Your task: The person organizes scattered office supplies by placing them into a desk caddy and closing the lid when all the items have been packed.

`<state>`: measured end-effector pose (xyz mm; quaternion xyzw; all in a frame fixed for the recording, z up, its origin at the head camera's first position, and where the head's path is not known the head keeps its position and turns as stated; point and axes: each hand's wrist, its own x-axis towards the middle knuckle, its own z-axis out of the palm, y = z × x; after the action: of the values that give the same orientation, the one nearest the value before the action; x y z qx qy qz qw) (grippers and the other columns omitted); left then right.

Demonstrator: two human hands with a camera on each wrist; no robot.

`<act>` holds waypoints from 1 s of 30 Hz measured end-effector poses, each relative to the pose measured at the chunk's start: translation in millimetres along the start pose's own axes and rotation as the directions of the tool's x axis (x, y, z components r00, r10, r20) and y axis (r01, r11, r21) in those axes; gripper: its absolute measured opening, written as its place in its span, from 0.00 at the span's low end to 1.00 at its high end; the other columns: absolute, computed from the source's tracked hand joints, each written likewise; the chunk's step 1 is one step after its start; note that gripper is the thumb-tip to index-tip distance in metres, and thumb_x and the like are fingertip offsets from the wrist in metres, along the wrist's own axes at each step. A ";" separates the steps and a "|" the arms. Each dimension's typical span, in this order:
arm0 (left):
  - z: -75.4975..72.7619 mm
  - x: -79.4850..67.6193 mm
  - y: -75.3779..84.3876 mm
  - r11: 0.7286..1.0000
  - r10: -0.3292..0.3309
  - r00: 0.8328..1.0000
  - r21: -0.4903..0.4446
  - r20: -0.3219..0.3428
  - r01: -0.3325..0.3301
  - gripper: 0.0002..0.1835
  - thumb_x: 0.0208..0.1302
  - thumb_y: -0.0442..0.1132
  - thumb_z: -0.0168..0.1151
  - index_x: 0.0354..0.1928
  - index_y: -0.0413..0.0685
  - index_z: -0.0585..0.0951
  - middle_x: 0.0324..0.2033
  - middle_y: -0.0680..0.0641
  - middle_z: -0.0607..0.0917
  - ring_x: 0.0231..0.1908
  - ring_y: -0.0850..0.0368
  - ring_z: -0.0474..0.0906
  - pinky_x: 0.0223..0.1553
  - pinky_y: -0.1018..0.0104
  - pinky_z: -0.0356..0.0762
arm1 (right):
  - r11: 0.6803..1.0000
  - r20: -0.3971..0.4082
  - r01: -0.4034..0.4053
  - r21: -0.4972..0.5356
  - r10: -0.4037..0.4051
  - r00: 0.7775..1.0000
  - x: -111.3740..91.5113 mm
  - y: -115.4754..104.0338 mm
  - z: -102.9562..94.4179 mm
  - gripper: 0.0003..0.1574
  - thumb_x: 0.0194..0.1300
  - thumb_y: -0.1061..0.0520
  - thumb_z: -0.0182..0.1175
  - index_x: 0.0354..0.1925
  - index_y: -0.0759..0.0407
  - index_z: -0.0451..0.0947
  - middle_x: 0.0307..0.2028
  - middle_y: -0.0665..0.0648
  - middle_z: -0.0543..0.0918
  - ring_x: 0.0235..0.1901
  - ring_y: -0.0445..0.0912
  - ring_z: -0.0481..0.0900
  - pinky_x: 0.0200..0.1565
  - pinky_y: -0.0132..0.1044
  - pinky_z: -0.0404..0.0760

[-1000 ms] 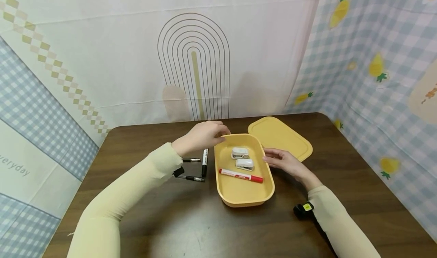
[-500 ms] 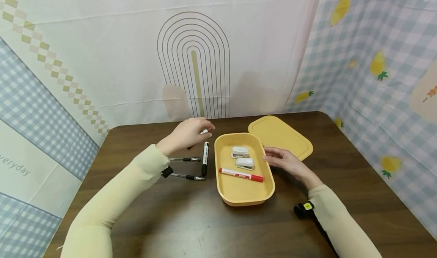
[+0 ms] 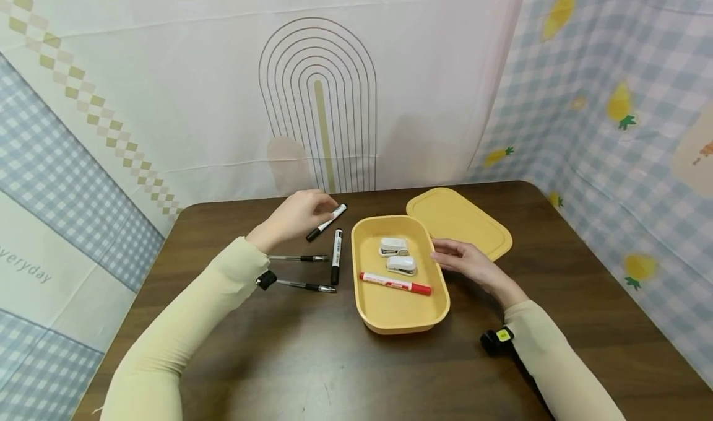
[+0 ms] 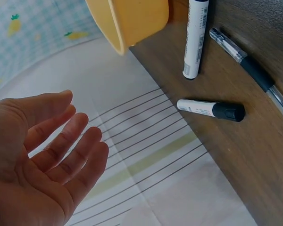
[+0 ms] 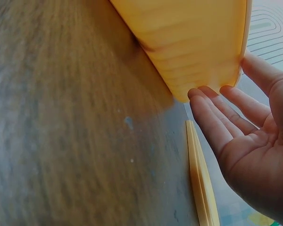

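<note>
Loosely spread, with the fingers gently bent and nothing in its grasp, the left hand [image 3: 292,218] hovers toward the far edge of the bench [image 3: 278,359]. The marker [image 3: 327,222] nearest it lies slantwise on the wood; from the head it seems to meet the fingertips, but from the left wrist I see them apart. The right hand [image 3: 473,265], its fingers nearly straight, rests against the outside of the yellow box [image 3: 392,308], with the thumb up at the rim.

That box stands a little right of the middle of the bench. Inside are two white staplers, the upper stapler [image 3: 393,246] and the lower stapler [image 3: 401,264], with a red-capped marker [image 3: 395,283] lying across below them. Just beyond the box's left wall, a second black-capped marker [image 3: 337,257] points toward the near edge. Left of that are an upper pen [image 3: 313,258] and a lower pen [image 3: 312,286], both partly hidden at their left ends. The yellow lid [image 3: 457,220] lies flat near the far right corner.

Pale yellow sleeves [image 3: 195,309] cover both arms. Past the far edge hangs a white cloth [image 3: 223,117] with an arch pattern, and on the right a checked cloth [image 3: 590,136] with pineapples.
</note>
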<state>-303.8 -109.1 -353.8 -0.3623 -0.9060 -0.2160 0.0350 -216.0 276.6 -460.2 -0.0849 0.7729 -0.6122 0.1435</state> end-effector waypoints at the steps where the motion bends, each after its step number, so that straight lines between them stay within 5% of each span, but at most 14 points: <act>1: 0.8 -0.3 -1.0 1.000 -0.005 1.000 -0.010 -0.002 0.005 0.11 0.68 0.37 0.65 0.49 0.42 0.86 0.43 0.47 0.87 0.43 0.54 0.83 0.48 0.57 0.80 | 1.000 0.002 0.001 0.004 -0.001 1.000 0.1 -0.4 0.2 0.39 0.73 0.52 0.61 0.72 0.71 0.62 0.67 0.73 0.69 0.62 0.55 0.75 0.55 0.37 0.80; 14: 21.2 3.4 -19.6 0.989 -0.130 0.989 -0.074 -0.073 0.125 0.24 0.70 0.40 0.65 0.64 0.39 0.76 0.52 0.40 0.84 0.52 0.46 0.80 0.53 0.51 0.77 | 1.000 -0.005 -0.003 0.015 0.003 1.000 -0.8 -3.3 2.9 0.40 0.73 0.53 0.61 0.72 0.72 0.61 0.67 0.74 0.69 0.62 0.54 0.75 0.54 0.36 0.80; 30: 53.8 5.4 -40.9 0.962 -0.238 0.971 -0.144 -0.011 0.234 0.23 0.71 0.40 0.62 0.64 0.36 0.77 0.59 0.37 0.81 0.57 0.42 0.79 0.57 0.48 0.76 | 1.000 -0.008 0.004 0.016 -0.004 1.000 -0.6 -1.3 2.9 0.39 0.73 0.53 0.61 0.72 0.72 0.61 0.66 0.74 0.70 0.61 0.53 0.76 0.54 0.36 0.80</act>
<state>-330.2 -109.6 -416.3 -0.2503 -0.9244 -0.2877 -0.0039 -214.5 273.9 -459.5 -0.0831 0.7683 -0.6190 0.1399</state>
